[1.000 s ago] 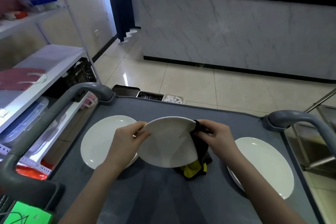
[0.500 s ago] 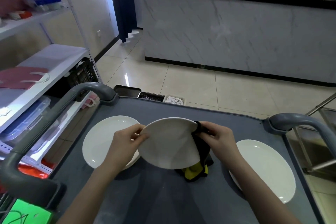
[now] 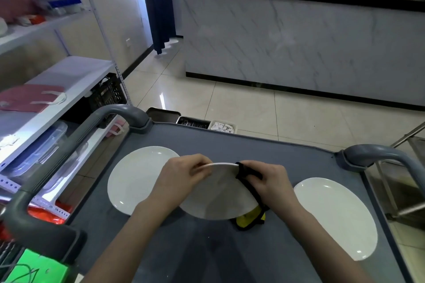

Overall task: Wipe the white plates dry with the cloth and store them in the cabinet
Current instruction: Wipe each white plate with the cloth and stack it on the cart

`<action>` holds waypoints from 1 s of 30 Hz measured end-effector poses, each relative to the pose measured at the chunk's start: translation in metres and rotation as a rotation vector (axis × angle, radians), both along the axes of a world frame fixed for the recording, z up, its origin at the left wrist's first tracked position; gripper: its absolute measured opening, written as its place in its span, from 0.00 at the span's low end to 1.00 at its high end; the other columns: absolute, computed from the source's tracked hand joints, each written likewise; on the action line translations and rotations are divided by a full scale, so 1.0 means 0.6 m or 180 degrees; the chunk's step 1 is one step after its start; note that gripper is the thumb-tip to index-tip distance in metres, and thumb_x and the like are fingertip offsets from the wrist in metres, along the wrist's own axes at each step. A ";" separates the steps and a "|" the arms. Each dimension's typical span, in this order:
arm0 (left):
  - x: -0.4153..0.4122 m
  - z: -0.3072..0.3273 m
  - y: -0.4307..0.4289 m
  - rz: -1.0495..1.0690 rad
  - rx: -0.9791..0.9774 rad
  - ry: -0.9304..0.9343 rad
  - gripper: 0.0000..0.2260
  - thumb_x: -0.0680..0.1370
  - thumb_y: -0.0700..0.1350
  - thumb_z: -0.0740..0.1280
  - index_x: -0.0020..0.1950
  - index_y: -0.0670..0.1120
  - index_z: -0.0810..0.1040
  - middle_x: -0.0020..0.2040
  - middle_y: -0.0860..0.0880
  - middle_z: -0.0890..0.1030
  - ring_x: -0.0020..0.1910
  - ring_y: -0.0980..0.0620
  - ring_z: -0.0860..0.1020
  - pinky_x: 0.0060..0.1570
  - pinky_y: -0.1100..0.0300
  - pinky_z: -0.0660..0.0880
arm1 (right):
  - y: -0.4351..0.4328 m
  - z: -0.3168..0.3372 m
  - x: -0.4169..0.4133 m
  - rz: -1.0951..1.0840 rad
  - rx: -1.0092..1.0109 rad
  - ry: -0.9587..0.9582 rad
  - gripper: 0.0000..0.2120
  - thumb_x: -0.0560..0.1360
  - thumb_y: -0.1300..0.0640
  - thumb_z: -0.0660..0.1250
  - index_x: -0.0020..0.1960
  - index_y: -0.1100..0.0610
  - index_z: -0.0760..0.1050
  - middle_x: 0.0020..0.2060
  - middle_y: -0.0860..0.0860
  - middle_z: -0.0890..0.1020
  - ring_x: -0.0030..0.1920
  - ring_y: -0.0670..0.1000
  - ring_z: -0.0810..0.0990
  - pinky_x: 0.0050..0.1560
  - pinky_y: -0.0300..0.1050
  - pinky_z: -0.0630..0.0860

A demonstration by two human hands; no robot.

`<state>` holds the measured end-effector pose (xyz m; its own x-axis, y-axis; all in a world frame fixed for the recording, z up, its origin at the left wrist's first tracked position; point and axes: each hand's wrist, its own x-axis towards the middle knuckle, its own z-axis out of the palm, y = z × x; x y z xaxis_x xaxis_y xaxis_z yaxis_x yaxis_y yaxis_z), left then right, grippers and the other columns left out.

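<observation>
I hold a white plate (image 3: 218,197) tilted above the grey cart top (image 3: 230,250), its underside facing me. My left hand (image 3: 181,178) grips its left rim. My right hand (image 3: 268,180) pinches a black and yellow cloth (image 3: 249,204) against the plate's right rim; the cloth hangs down behind the plate. Another white plate (image 3: 138,178) lies flat on the cart to the left. A third white plate (image 3: 335,216) lies flat to the right.
Grey cart handles (image 3: 69,145) (image 3: 386,156) rise at both sides. White shelving (image 3: 57,99) with boxes stands on the left. A marble-fronted counter (image 3: 299,41) runs across the back. Small bins (image 3: 195,122) hang at the cart's far edge. A steel rack (image 3: 409,167) stands at the right.
The held plate has tipped further up, so its top rim now shows nearly edge-on. Both hands have kept their hold on it.
</observation>
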<state>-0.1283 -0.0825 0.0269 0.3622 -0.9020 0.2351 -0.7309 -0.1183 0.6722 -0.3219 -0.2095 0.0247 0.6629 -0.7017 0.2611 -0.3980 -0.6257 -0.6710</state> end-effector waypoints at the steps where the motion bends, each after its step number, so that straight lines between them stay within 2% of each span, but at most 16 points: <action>1: 0.009 -0.008 0.006 0.0061 0.0088 0.0195 0.03 0.75 0.44 0.73 0.46 0.52 0.82 0.41 0.58 0.83 0.41 0.58 0.79 0.46 0.58 0.75 | -0.005 -0.002 -0.010 -0.0084 0.0201 -0.0149 0.14 0.71 0.67 0.71 0.50 0.51 0.84 0.43 0.40 0.85 0.46 0.44 0.83 0.47 0.40 0.77; 4: 0.022 -0.029 0.021 0.0334 0.0138 0.0650 0.09 0.77 0.43 0.71 0.42 0.58 0.80 0.38 0.57 0.82 0.41 0.56 0.79 0.44 0.61 0.75 | -0.025 0.006 -0.027 -0.0203 0.0828 -0.0441 0.16 0.70 0.68 0.72 0.48 0.47 0.83 0.42 0.39 0.85 0.47 0.40 0.82 0.50 0.38 0.78; 6: 0.018 -0.036 0.019 0.0452 0.0030 0.0602 0.07 0.77 0.44 0.71 0.43 0.56 0.81 0.38 0.57 0.82 0.40 0.55 0.79 0.43 0.61 0.75 | -0.035 0.010 -0.030 -0.0157 0.0828 -0.0367 0.18 0.70 0.68 0.72 0.46 0.44 0.82 0.40 0.37 0.84 0.45 0.37 0.82 0.48 0.35 0.77; 8: 0.010 -0.034 0.014 0.0440 -0.0025 0.0431 0.03 0.77 0.44 0.70 0.47 0.52 0.82 0.39 0.56 0.82 0.40 0.54 0.78 0.43 0.60 0.74 | -0.039 0.012 -0.029 -0.0157 0.0732 -0.0189 0.16 0.70 0.67 0.72 0.46 0.46 0.83 0.38 0.37 0.84 0.43 0.37 0.81 0.46 0.34 0.75; 11: 0.006 -0.016 0.008 0.0224 -0.0109 -0.0107 0.03 0.78 0.43 0.70 0.48 0.50 0.82 0.39 0.56 0.81 0.39 0.54 0.76 0.40 0.64 0.71 | -0.032 0.015 -0.026 -0.0127 0.0619 0.0016 0.11 0.71 0.65 0.72 0.47 0.50 0.83 0.38 0.41 0.84 0.42 0.40 0.81 0.45 0.37 0.75; 14: -0.013 0.009 -0.007 -0.0071 -0.0056 -0.1040 0.04 0.78 0.45 0.68 0.47 0.47 0.82 0.40 0.49 0.81 0.39 0.46 0.79 0.37 0.52 0.75 | -0.011 0.013 -0.006 0.0069 0.0113 0.0329 0.11 0.71 0.63 0.70 0.50 0.50 0.83 0.42 0.44 0.85 0.45 0.48 0.83 0.46 0.47 0.77; 16: -0.030 0.018 -0.017 -0.0165 -0.0095 -0.1380 0.04 0.76 0.47 0.70 0.45 0.47 0.83 0.39 0.48 0.81 0.39 0.45 0.80 0.32 0.51 0.75 | 0.005 0.010 0.012 0.0093 -0.0264 0.0595 0.11 0.72 0.60 0.69 0.51 0.47 0.82 0.44 0.44 0.85 0.46 0.51 0.83 0.46 0.50 0.77; 18: -0.031 0.021 -0.021 -0.0057 -0.0035 -0.1034 0.04 0.76 0.49 0.72 0.45 0.49 0.84 0.41 0.51 0.82 0.42 0.50 0.79 0.38 0.51 0.75 | 0.008 0.003 0.018 0.0018 -0.0239 0.0471 0.11 0.73 0.60 0.69 0.52 0.47 0.82 0.45 0.44 0.85 0.47 0.51 0.83 0.46 0.50 0.77; 21: 0.000 0.007 -0.006 0.0132 -0.0044 -0.0004 0.01 0.75 0.46 0.73 0.44 0.51 0.83 0.40 0.57 0.83 0.42 0.57 0.79 0.45 0.56 0.74 | -0.004 -0.004 0.004 -0.0111 0.0155 0.0011 0.13 0.72 0.64 0.70 0.51 0.49 0.83 0.43 0.39 0.85 0.46 0.44 0.83 0.47 0.44 0.77; 23: 0.019 -0.006 0.010 0.0324 0.0026 0.0351 0.06 0.75 0.44 0.73 0.41 0.55 0.81 0.38 0.58 0.82 0.40 0.57 0.79 0.43 0.61 0.73 | -0.015 0.000 -0.009 -0.0159 0.0532 -0.0297 0.16 0.71 0.66 0.71 0.48 0.46 0.83 0.41 0.34 0.83 0.45 0.38 0.82 0.47 0.36 0.76; 25: 0.025 -0.017 0.020 0.0459 0.0067 0.0735 0.11 0.75 0.43 0.73 0.37 0.58 0.80 0.36 0.59 0.82 0.39 0.58 0.79 0.39 0.68 0.72 | -0.025 0.005 -0.015 -0.0122 0.0854 -0.0420 0.18 0.71 0.67 0.72 0.46 0.42 0.82 0.41 0.36 0.84 0.46 0.38 0.82 0.48 0.37 0.77; 27: 0.023 -0.023 0.020 0.0544 0.0008 0.0875 0.12 0.75 0.43 0.73 0.37 0.59 0.80 0.36 0.59 0.82 0.39 0.59 0.79 0.38 0.71 0.70 | -0.033 0.006 -0.016 -0.0107 0.0865 -0.0348 0.17 0.70 0.66 0.72 0.46 0.42 0.82 0.41 0.36 0.84 0.46 0.39 0.82 0.49 0.41 0.78; 30: 0.021 -0.016 0.013 0.0476 -0.0012 0.0545 0.06 0.75 0.44 0.72 0.42 0.55 0.82 0.37 0.58 0.82 0.40 0.57 0.78 0.39 0.67 0.71 | -0.031 0.010 -0.013 -0.0155 0.0679 -0.0223 0.13 0.70 0.65 0.72 0.49 0.48 0.83 0.39 0.34 0.83 0.45 0.38 0.81 0.50 0.44 0.78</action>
<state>-0.1154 -0.0749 0.0171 0.5267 -0.8345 0.1620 -0.5807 -0.2140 0.7855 -0.3295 -0.2282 0.0307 0.6124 -0.7767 0.1475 -0.3720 -0.4478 -0.8131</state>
